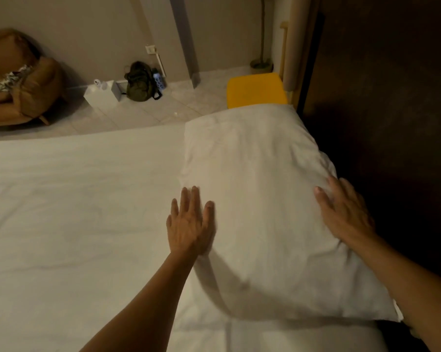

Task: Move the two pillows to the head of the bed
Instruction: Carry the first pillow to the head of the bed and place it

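One white pillow [260, 199] lies on the white bed [75, 212], along its right side against a dark wooden headboard [392, 123]. My left hand [189, 224] is flat with fingers straight, pressed against the pillow's left edge. My right hand [343, 212] rests flat on the pillow's right edge, fingers spread, next to the headboard. Neither hand grips anything. A second pillow is not in view.
Beyond the bed's far edge is a tiled floor with a yellow stool [256, 90], a dark green backpack [140, 82], a white box [102, 95] and a brown armchair [19, 80] at the far left. A pole on a round base [261, 64] stands by the wall.
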